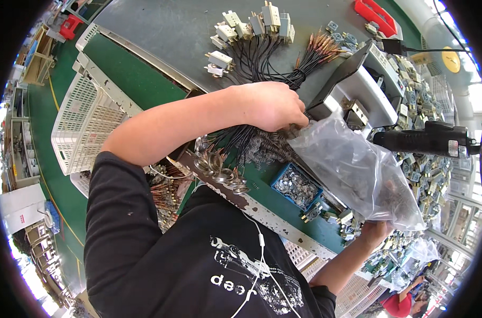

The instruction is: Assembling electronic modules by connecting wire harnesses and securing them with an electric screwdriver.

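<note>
A clear plastic bag point(352, 169) lies slanting across the right part of the bench, with dark contents showing at its lower end. My left hand point(272, 106) reaches over from the left, its fingers closed at the bag's upper edge; the fingertips are partly hidden. At the bag's bottom corner, my right hand point(376, 233) grips the plastic from below. Under the bag's mouth lies a heap of small grey coil springs point(262, 148). Beside the heap, a bundle of black cables point(264, 61) with light-coloured plugs point(271, 17) spreads out beyond my left hand.
A blue tray point(296, 185) of small metal parts sits near the bench edge. Metal rings point(214, 164) hang left of it. A grey machine point(363, 85) and a black cylindrical device point(421, 140) stand right, among piled plugs point(421, 180). A white crate point(87, 116) is at left.
</note>
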`<state>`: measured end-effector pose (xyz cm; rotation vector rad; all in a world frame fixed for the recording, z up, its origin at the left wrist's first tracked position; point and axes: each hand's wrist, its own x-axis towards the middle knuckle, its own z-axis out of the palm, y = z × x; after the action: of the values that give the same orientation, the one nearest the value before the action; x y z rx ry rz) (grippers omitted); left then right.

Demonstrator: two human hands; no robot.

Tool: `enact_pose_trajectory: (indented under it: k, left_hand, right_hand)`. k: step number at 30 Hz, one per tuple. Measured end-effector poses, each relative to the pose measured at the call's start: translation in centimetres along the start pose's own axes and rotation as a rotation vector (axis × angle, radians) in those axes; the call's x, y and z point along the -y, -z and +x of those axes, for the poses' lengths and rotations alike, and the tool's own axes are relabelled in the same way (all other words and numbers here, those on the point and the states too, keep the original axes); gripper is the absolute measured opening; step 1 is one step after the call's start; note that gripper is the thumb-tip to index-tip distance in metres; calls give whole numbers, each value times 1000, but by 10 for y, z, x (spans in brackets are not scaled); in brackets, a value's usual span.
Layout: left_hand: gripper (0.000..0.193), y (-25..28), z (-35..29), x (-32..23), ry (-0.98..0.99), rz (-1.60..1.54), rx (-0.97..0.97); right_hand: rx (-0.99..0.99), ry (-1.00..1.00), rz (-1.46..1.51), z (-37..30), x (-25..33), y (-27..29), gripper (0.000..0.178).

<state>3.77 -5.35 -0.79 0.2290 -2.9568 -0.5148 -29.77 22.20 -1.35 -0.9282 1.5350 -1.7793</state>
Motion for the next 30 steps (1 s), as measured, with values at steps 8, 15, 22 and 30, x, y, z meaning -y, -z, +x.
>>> enact_pose_trajectory:
  k: [8, 15, 22, 30]
  left_hand:
    - [31, 18, -15, -32, 125, 107, 224]
    - [21, 11, -31, -43, 81, 146, 48]
    - [23, 24, -24, -55, 172, -69, 412]
    - [20, 28, -23, -45, 91, -173, -8]
  right_hand:
    - [-88, 37, 41, -6, 1, 25, 78]
    - [-115, 2, 92, -8, -3, 39, 80]
    - [-55, -3, 131, -11, -12, 46, 81]
    - [-146, -68, 159, -12, -12, 33, 79]
